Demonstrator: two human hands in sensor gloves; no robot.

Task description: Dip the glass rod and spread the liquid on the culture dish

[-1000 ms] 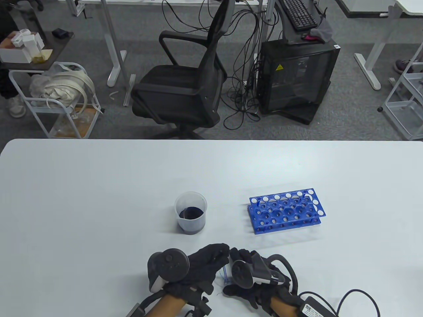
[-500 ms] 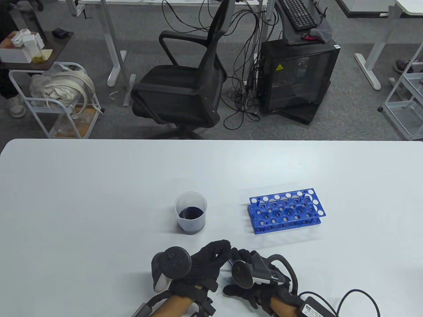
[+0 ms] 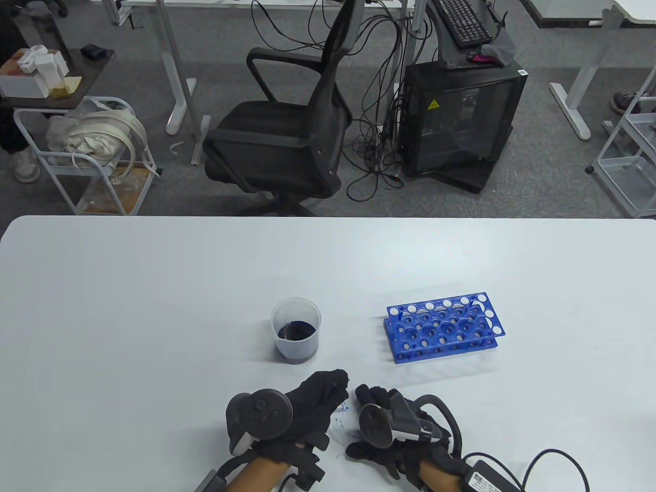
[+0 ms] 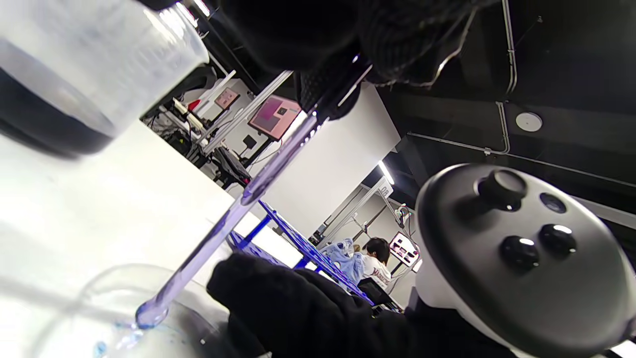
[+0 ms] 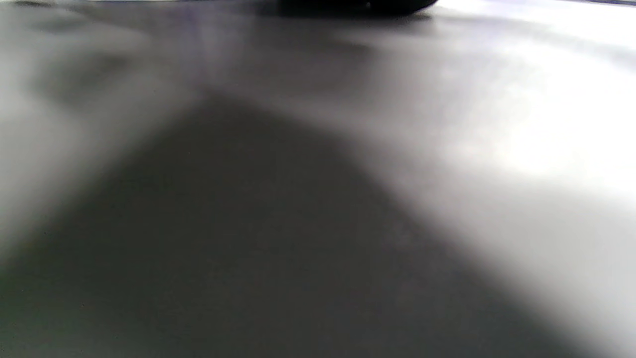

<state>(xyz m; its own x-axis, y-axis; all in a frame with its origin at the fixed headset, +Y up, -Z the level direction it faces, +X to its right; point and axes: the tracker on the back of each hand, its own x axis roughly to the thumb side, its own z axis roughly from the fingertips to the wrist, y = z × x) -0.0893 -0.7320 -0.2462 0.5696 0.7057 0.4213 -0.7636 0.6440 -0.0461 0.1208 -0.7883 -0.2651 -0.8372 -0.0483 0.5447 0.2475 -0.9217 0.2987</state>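
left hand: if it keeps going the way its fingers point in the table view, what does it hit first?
The left hand points up and right, past the beaker. First in that line looks like the blue tube rack, across bare table. Height is unclear, so it might pass over.

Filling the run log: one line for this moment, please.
phase: spreading | left hand: pinches glass rod, tip on culture dish | right hand: rests beside dish | beaker: untouched

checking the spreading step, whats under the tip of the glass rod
Under the glass rod tip sits the clear culture dish, with blue liquid smeared where the tip touches. The left hand pinches the rod. The right hand covers part of the dish.
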